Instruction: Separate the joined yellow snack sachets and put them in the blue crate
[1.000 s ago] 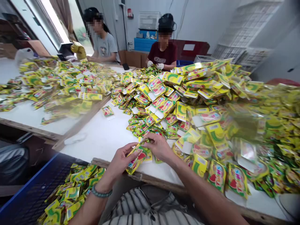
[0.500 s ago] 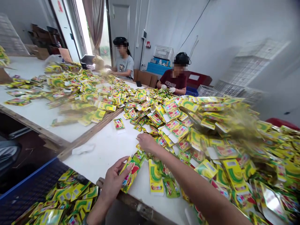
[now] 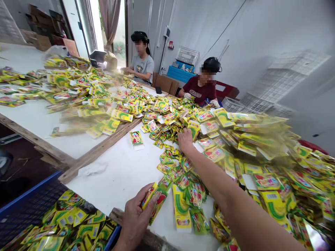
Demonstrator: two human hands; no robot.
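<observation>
Pinching a thin sachet stack (image 3: 154, 201) edge-on between thumb and fingers, the left hand (image 3: 136, 223) is holding it just over the near edge of the white table (image 3: 117, 174). The tight grip is likely keeping the flat, glossy yellow-and-green foil faces from sliding apart. The right hand (image 3: 185, 140) is stretching out palm down and touching the near slope of the big loose heap (image 3: 235, 139), though its fingers are curling out of sight, so I cannot tell whether they are gripping anything. Below left, a blue mesh crate (image 3: 31, 205) is holding more, and two people (image 3: 204, 89) are sitting at the far end.
</observation>
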